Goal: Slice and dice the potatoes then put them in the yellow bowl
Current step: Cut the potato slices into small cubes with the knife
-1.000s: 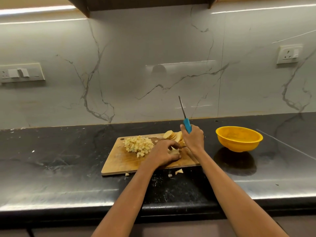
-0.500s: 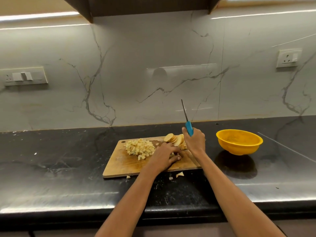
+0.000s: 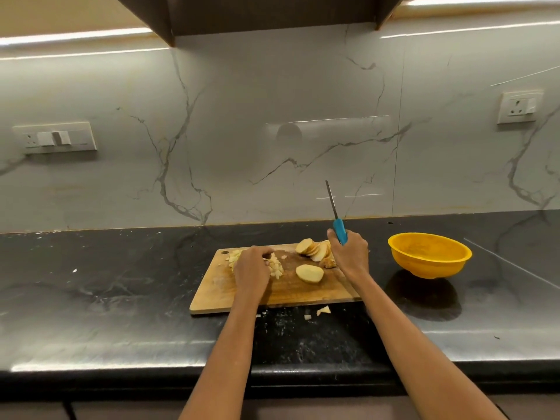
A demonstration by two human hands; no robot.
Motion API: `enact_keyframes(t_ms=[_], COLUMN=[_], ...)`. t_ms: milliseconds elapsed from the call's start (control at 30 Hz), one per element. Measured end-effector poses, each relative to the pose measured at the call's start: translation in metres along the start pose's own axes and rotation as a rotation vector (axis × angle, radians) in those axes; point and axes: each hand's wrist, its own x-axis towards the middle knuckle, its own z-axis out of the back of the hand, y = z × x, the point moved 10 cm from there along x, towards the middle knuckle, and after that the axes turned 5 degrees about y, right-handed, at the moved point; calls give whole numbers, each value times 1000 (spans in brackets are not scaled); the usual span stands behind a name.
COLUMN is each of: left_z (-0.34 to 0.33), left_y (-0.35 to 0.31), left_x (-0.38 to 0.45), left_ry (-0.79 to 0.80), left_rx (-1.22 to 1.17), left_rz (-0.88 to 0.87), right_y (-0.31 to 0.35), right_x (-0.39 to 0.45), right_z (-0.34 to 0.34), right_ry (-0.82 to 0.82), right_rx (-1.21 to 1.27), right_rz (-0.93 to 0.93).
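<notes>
At frame centre on the cutting board (image 3: 212,294), the left hand (image 3: 251,266) cups the diced potato (image 3: 277,268) while the right hand (image 3: 350,253) grips an upright knife (image 3: 339,228); dice could spill before reaching the yellow bowl (image 3: 430,256), right.

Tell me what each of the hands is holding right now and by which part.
The right hand grips the knife by its blue handle, blade up. The left hand rests curled over the diced potato; a grip cannot be told.

Left hand (image 3: 252,266) covers most of the diced potato pile (image 3: 277,266), so fingertips can't be seen. Right hand (image 3: 350,254) hides the knife (image 3: 337,216) handle's lower end and part of the potato slices (image 3: 313,249). Cabinet (image 3: 272,13) cropped at top edge.
</notes>
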Motion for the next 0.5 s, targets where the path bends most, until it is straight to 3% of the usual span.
enact_keyframes(t_ms=[167,233,300,367,500], left_z=[0,-20,-47,-57,-62], left_y=[-19,-40,-57,-59,-52], left_x=[-5,-14,-24,-27,-22], left_ry=[-42,96,253,289,363], left_rx=[-33,-76,61,153,67], left_rz=[-77,-143,-173,-160,-135], right_y=[0,-2,-2,1,-3], right_x=[-10,-14,-19,-26,-39], right_z=[2,3,5,5,2], right_ry=[54,72,89,117,210], right_rx=[0,-3,-1,-13,15], right_rz=[-25,-50,-71,-71,-95])
